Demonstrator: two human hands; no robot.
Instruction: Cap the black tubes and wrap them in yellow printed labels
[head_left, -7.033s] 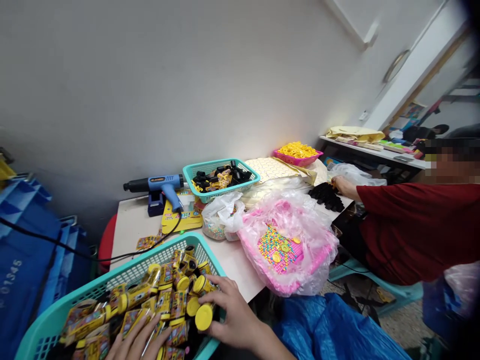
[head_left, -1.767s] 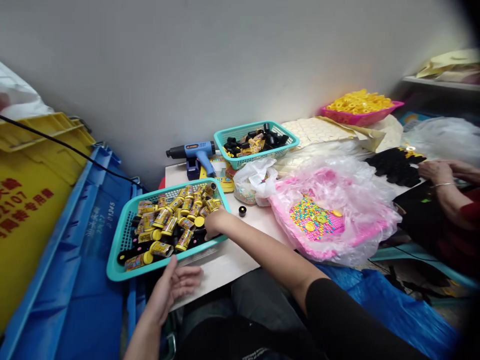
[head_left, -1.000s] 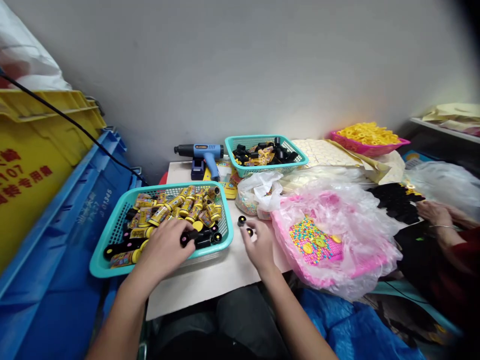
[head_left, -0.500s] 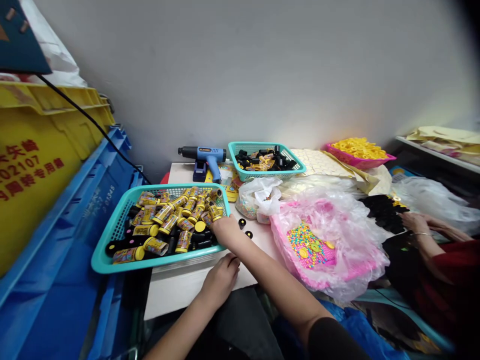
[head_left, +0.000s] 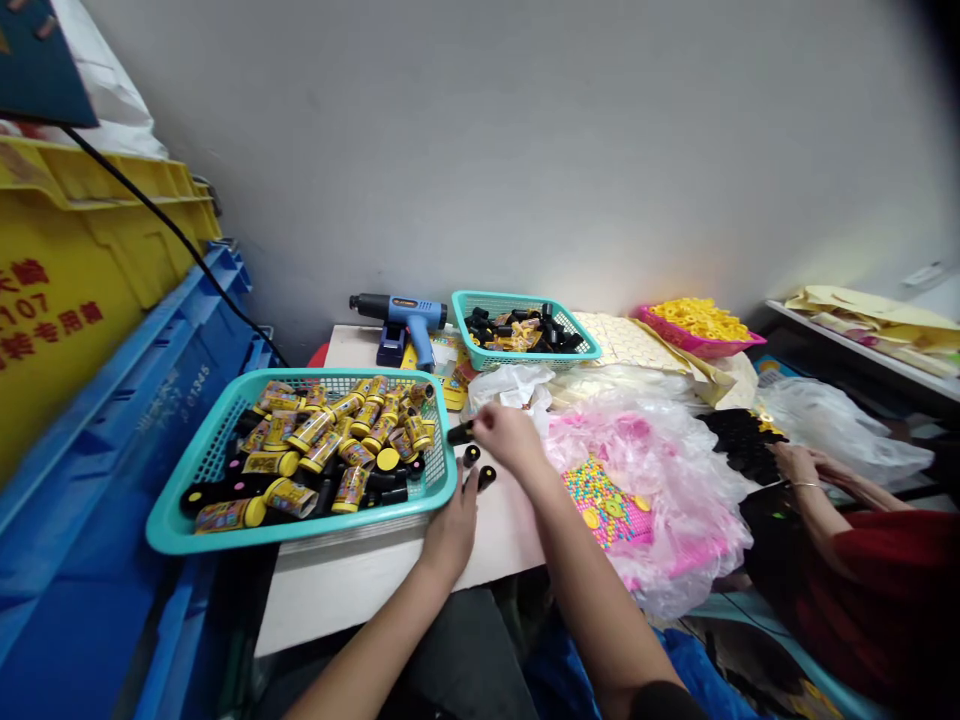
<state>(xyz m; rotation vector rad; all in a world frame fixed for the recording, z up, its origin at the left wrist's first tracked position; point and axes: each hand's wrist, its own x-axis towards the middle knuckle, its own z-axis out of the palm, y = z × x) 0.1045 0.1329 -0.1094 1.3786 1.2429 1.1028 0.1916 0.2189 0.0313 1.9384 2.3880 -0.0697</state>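
My right hand (head_left: 511,438) is closed on a small black cylinder (head_left: 461,433), which lies sideways just past the basket's right rim. Lower down, my left hand (head_left: 454,515) has its fingers stretched up beside two black cylinders with yellow-dotted ends, the nearer one (head_left: 471,456) at its fingertips and the other (head_left: 487,476) to the right. I cannot tell whether the fingertips touch them. Left of both hands, a turquoise basket (head_left: 169,515) holds many small yellow-labelled tubs (head_left: 319,430) and plain black cylinders (head_left: 386,482).
Behind stand a blue heat gun (head_left: 412,315) and a second turquoise basket (head_left: 480,355) of black pieces. To the right are a plastic-lined pink basket (head_left: 634,575) with colourful beads, a pink tray (head_left: 705,347) of yellow parts, and another person's hands (head_left: 799,465). Blue crates (head_left: 90,610) border the left.
My right hand has moved from the basket's right edge up and rightward, now with a black cylinder in it. My left hand has risen to the standing black cylinders, its fingers extended.
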